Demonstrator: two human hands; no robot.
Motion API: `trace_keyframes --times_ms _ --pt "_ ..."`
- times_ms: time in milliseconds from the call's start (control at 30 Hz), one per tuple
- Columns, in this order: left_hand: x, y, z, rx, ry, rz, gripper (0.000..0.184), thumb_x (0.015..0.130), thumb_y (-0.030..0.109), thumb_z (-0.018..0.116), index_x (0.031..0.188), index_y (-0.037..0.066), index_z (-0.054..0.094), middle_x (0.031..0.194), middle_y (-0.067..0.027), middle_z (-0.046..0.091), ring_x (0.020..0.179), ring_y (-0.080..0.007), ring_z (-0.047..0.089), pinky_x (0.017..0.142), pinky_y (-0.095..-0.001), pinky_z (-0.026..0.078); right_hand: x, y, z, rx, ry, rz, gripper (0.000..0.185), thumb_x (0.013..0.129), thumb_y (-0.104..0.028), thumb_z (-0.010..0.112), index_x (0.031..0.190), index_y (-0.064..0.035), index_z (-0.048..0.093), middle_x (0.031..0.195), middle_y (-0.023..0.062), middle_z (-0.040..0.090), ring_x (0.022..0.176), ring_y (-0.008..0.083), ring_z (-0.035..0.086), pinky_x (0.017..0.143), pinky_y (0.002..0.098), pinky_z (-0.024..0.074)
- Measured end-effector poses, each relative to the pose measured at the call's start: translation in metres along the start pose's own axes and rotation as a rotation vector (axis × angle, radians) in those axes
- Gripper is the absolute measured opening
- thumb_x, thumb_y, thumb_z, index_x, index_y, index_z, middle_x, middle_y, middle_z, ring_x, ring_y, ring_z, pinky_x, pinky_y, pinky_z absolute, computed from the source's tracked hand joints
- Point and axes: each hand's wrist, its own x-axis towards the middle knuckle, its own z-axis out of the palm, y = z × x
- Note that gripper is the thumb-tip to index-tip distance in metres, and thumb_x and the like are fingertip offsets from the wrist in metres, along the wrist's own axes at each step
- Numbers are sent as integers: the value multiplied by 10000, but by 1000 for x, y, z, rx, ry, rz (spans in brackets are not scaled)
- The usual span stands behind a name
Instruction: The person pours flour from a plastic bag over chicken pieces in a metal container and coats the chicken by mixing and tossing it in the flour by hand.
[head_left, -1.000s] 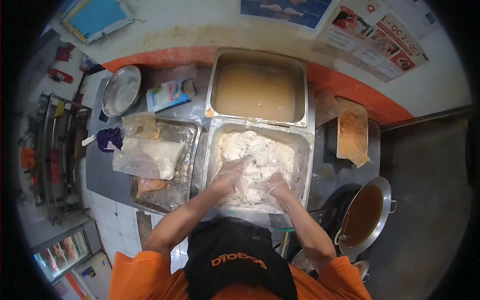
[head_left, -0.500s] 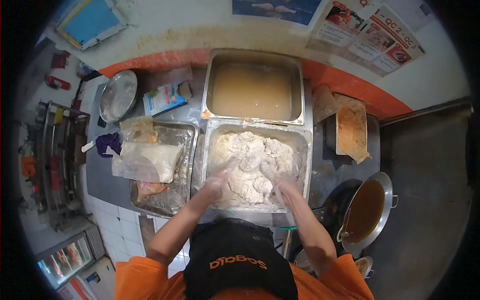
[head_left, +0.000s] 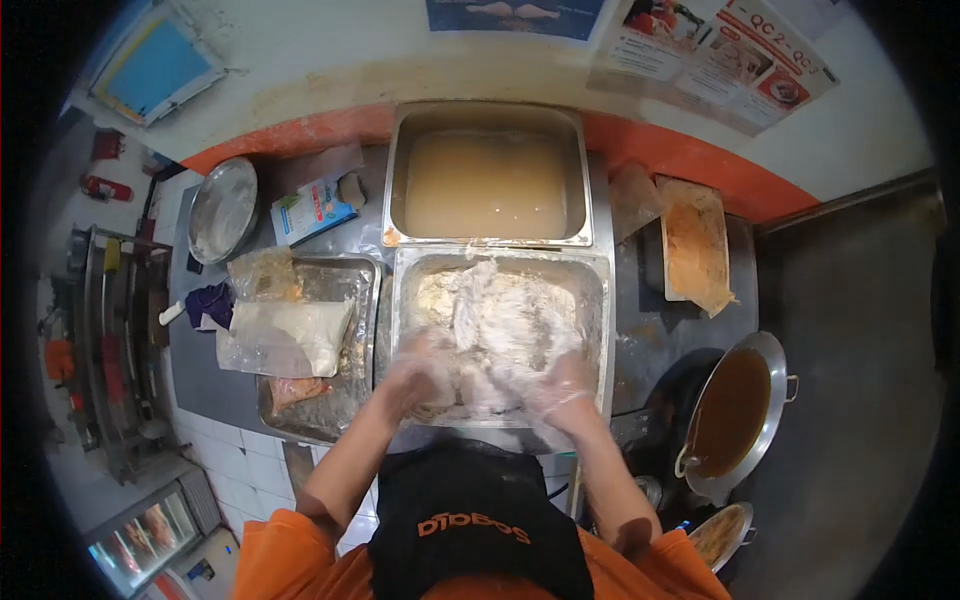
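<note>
And here in the middle of the frame, the floury mix (head_left: 500, 320) fills the pan (head_left: 603, 330), a blur of white across its centre! The left hand (head_left: 424, 368) is in at the pan's lower left, the right hand (head_left: 562, 388) at its lower right, both in clear gloves, the mix between them and just beyond their fingers. Are those fingers wide, narrow or gripping? Too smeared to tell! Straight above, top centre, sits the tub (head_left: 584, 150) of cloudy liquid (head_left: 485, 185); left of the pan, a bag (head_left: 290, 335) lies on a tray (head_left: 375, 300).
</note>
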Motion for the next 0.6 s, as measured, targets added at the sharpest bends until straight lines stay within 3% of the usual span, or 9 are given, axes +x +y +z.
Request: trace_keyframes --times_ms 67,133,167,233,300,367,467,533,600 --pt "-21 24 4 -130 73 66 217 734 203 663 894 59 639 874 -118 639 881 -269 636 802 -408 521 11 36 -1 250 -106 288 674 809 -357 743 1280 65 512 1161 204 619 1154 238 562 970 343 455" --pt "25 11 -6 -169 -83 357 263 815 236 676 1008 66 618 948 -73 645 849 -254 641 776 -393 547 34 60 5 365 -153 480 620 862 -348 695 1289 63 513 1165 194 622 1162 239 560 974 348 452" --pt "39 26 12 -169 26 221 294 826 245 683 1049 66 611 977 -69 649 857 -256 645 774 -386 549 45 63 10 358 -150 535 613 878 -362 678 1288 65 518 1174 199 622 1163 242 561 976 352 451" --pt "79 37 16 -101 73 146 378 823 266 711 1124 66 599 1042 -74 651 903 -258 643 787 -378 545 68 47 26 81 -37 485 687 865 -460 672 1266 84 549 1217 250 614 1158 265 575 979 363 452" --pt "141 10 -14 37 -27 245 488 795 293 753 1194 67 586 1115 -91 646 980 -259 633 816 -375 534 76 47 38 620 -117 463 632 886 -445 652 1240 74 576 1201 223 632 1140 240 584 929 351 480" --pt "109 37 19 295 85 186 489 820 286 739 1212 42 577 1153 -104 633 1000 -258 629 837 -377 531 92 72 63 841 -192 461 583 894 -422 654 1209 67 603 1186 208 644 1137 221 584 897 339 497" --pt "6 77 72 521 291 150 492 858 276 718 1238 5 563 1209 -124 613 1031 -257 623 868 -380 525 125 112 91 754 -307 399 466 893 -317 671 1159 62 619 1145 195 656 1082 209 605 841 329 520" --pt "14 50 43 485 110 278 432 915 274 642 1251 12 571 1223 -106 612 1042 -239 613 891 -366 507 94 66 58 780 -427 224 328 904 -170 657 1132 59 595 1093 171 668 946 214 664 756 338 556" --pt "50 -15 -18 347 -258 687 383 989 289 522 1293 66 590 1251 -56 613 1054 -203 596 923 -335 468 56 13 32 352 -304 -16 428 865 -211 688 1173 63 575 1085 209 664 992 234 658 829 319 537"
